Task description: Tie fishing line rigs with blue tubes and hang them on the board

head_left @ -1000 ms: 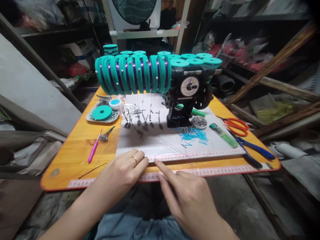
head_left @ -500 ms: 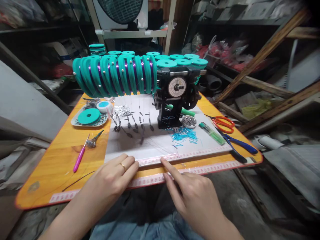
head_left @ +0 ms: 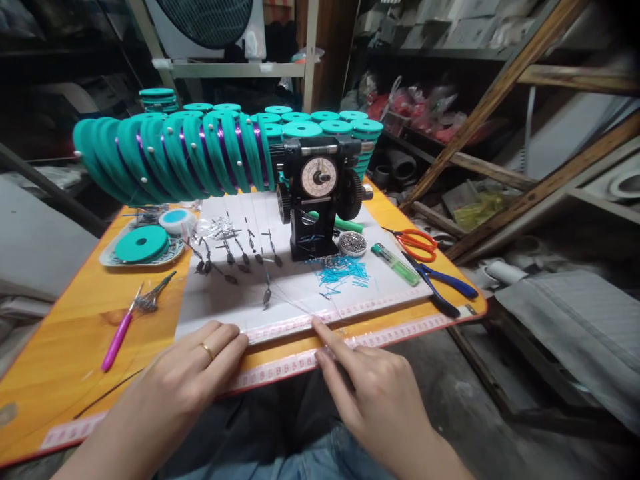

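Observation:
My left hand (head_left: 200, 363), with a ring on one finger, rests at the front edge of the white board (head_left: 200, 308). Its fingers are pressed together and the thumb is hidden, so I cannot make out what they hold. My right hand (head_left: 373, 387) has its index finger stretched out onto the measuring tape (head_left: 360, 309) along the board's edge. Its thumb is apart, by the second measuring tape (head_left: 295, 366) on the table's front edge. Thin line runs over the board towards this fingertip. Several dark fishing weights (head_left: 267, 295) lie or hang on lines beyond my hands.
A row of teal foam spools (head_left: 180, 157) sits beside a black geared device with a dial (head_left: 319, 177). Blue tubes (head_left: 345, 272), a bowl of metal bits (head_left: 353, 243), orange scissors (head_left: 417, 243) and blue-handled pliers (head_left: 445, 283) lie right. A pink-handled hook tool (head_left: 117, 340) lies left.
The view has swung to the right, so the table and spools appear further left. One weight near the board's middle shows more sharply. Both hands keep nearly the same pose at the board's edge.

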{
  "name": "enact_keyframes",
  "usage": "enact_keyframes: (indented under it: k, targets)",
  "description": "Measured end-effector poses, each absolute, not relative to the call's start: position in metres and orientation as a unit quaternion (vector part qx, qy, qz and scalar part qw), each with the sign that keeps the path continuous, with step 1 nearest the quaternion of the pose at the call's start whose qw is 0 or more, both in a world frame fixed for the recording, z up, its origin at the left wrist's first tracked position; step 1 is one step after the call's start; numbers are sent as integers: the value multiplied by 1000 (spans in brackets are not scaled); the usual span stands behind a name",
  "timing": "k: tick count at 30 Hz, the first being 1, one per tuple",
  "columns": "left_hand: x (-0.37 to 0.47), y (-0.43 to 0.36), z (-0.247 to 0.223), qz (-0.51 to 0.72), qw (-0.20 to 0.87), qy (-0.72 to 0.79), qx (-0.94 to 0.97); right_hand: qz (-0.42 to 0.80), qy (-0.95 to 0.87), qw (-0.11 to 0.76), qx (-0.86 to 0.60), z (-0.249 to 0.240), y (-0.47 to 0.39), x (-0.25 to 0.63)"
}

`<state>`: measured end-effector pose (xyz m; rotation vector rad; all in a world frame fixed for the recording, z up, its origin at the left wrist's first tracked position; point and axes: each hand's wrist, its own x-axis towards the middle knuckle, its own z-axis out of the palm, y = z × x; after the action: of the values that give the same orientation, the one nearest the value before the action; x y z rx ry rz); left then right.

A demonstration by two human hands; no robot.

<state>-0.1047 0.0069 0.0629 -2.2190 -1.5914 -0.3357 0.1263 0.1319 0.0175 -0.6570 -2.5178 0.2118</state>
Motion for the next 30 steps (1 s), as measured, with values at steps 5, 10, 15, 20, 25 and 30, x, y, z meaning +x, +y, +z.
enact_keyframes:
  k: [5,10,15,20,25,30]
  targets:
    - [-105,5,62,-114,206,-563,-792,93,-931,252,-249,18,131,127]
    - [-105,4,61,-119,174,-587,-782,84,-934,243,-249,18,132,128]
    - [-104,6,62,-139,184,-584,-778,83,-934,239,-251,19,133,129]
    - [-103,5,61,-139,179,-588,-777,79,-935,241,-248,19,133,130]
    - [-104,3,56,-141,160,-606,-766,89,-933,250,-245,19,133,128]
    - [-105,2,51,-155,128,-615,-762,88,-932,256,-242,19,134,127]
